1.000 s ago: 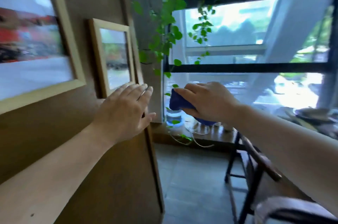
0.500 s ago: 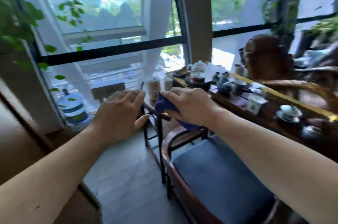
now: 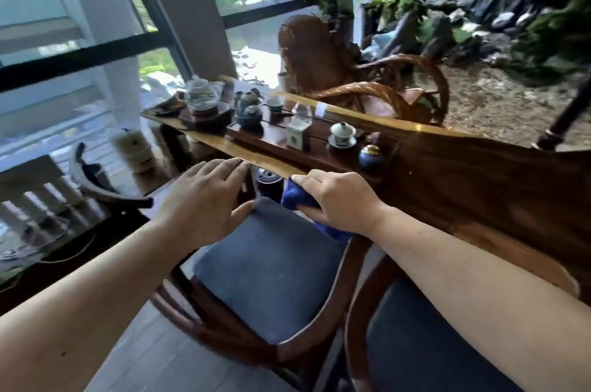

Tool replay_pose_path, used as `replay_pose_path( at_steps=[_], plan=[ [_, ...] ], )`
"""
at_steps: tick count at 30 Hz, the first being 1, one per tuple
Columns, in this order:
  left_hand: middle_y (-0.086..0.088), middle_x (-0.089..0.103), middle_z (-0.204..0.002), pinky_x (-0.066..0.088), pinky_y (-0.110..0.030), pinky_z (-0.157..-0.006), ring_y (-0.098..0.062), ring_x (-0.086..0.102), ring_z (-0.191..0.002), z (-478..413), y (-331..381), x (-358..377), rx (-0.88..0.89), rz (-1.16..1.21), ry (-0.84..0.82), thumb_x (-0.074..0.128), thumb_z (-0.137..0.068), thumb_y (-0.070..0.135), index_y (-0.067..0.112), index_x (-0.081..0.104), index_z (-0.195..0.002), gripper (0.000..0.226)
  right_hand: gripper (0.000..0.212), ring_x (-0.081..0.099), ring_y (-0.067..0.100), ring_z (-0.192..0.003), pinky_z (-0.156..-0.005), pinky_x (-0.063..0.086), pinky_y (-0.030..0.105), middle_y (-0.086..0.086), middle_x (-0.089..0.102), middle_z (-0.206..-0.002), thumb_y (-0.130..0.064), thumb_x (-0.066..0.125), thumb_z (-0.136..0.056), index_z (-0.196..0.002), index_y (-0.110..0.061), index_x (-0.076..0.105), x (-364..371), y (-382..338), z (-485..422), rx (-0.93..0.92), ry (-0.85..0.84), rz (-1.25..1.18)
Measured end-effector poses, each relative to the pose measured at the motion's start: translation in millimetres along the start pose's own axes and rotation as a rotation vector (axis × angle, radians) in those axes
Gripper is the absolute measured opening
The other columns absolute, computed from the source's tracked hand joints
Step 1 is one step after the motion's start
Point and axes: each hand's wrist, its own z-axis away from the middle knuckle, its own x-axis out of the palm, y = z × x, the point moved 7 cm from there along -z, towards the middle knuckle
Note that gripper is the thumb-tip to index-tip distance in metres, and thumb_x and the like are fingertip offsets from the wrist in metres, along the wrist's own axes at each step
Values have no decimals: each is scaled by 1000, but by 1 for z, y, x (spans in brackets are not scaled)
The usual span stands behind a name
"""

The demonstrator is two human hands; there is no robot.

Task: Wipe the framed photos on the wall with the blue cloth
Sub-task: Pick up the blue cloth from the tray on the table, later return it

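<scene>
My right hand (image 3: 339,199) is closed around the bunched blue cloth (image 3: 295,198), held in the air just in front of the near edge of a long wooden tea table (image 3: 463,174). My left hand (image 3: 204,196) hovers beside it to the left, palm down, fingers spread, holding nothing. Both hands are above the blue-cushioned seat of a wooden chair (image 3: 268,267). No framed photos or wall are in view.
The table carries tea ware: a glass pot (image 3: 201,97), a dark teapot (image 3: 249,113), a lidded cup (image 3: 342,134) and a small blue jar (image 3: 370,156). A carved wooden armchair (image 3: 351,87) stands behind it. Windows fill the left, plants and rocks the right. A second chair (image 3: 431,343) is at bottom right.
My view has swung right, away from the wall with the framed photos, past the window, to the tea table and chairs. Both hands kept their pose, the right still holding the cloth.
</scene>
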Motion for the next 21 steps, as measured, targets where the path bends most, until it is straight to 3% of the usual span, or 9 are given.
replay_pose_path(
  at_steps=[14,21],
  plan=[
    [-14,54,-136,39,-42,-104,-31,49,-125,-128,250,116,292,155,-188,56,-84,48,5,46,-135,67,47,64,31,-85,-61,51,42,4,63,-104,-44,59,-86,-126,-20,55,48,248,263,532,-291,-18],
    [-10,52,-138,36,-40,-104,-28,46,-126,-168,355,165,391,220,-246,51,-85,51,10,43,-136,66,48,63,32,-86,-57,47,39,8,63,-102,-41,60,-87,-127,-16,55,59,331,349,596,-327,109]
  ],
)
